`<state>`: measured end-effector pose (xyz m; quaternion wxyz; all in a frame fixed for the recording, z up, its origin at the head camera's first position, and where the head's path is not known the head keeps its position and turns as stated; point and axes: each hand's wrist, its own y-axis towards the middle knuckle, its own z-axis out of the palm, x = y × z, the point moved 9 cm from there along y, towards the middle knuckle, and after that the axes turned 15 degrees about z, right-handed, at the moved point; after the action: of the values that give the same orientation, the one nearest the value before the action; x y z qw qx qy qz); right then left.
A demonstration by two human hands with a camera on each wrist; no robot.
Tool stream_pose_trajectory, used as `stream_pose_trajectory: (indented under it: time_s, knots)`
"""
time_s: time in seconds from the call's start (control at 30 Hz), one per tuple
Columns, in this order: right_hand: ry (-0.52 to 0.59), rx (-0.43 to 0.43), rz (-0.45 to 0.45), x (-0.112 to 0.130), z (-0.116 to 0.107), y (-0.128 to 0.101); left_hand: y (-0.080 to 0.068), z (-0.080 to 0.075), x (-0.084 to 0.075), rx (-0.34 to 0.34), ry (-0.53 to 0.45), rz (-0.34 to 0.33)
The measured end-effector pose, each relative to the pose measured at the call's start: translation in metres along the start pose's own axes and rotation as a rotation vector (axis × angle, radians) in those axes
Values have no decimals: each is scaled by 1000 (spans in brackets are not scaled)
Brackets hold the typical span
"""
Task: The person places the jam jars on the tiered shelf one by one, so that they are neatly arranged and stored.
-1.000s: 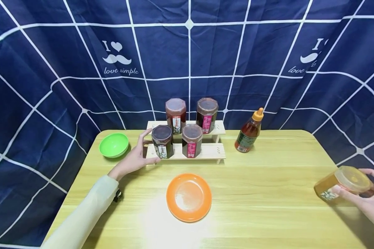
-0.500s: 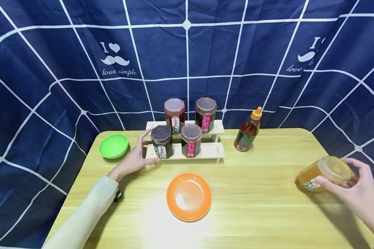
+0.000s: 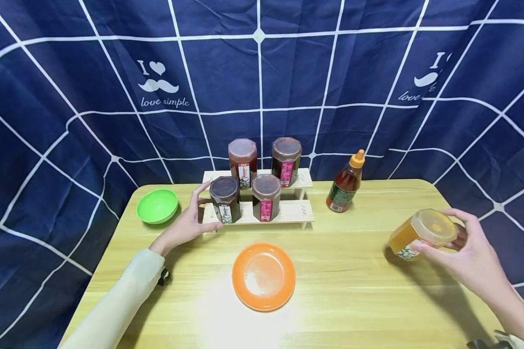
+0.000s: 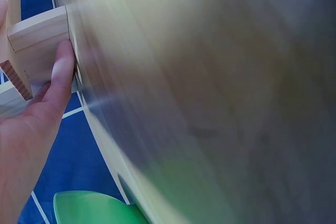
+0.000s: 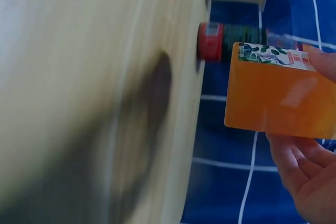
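My right hand (image 3: 473,252) holds a jar of amber contents (image 5: 281,95), with its thumb on the label side and fingers on the opposite side. The jar is tilted and hangs above the right part of the table. My left hand (image 3: 185,223) grips the left end of a two-tier wooden rack (image 3: 298,209); in the left wrist view one finger presses the rack's end piece (image 4: 39,35). Beside that hand on the lower tier stand a dark jar (image 3: 225,199) and a pink-labelled jar (image 3: 266,198). A red jar (image 3: 243,164) and another pink-labelled jar (image 3: 286,162) occupy the upper tier.
A sauce bottle (image 3: 346,184) with an orange nozzle stands right of the rack. At the left is a green bowl (image 3: 157,206). An orange plate (image 3: 264,303) lies in front of the rack. Blue checked cloth (image 3: 227,72) hangs behind the table (image 3: 340,291).
My right hand has carried the amber jar leftward and slightly up over the table. The left hand has stayed at the rack. The head view has shifted slightly.
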<state>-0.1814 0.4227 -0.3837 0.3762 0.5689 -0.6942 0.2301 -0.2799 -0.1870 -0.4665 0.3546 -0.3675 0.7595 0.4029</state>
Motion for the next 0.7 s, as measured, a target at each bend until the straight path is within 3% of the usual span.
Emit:
stream_pose_trajectory:
  time_s: [0.43,0.7]
  knots:
    - [50,100,-128,49,55,4,0,-1,2,1,19,10]
    - [49,142,-158,72,86,9,0,0,1,3,-2,8]
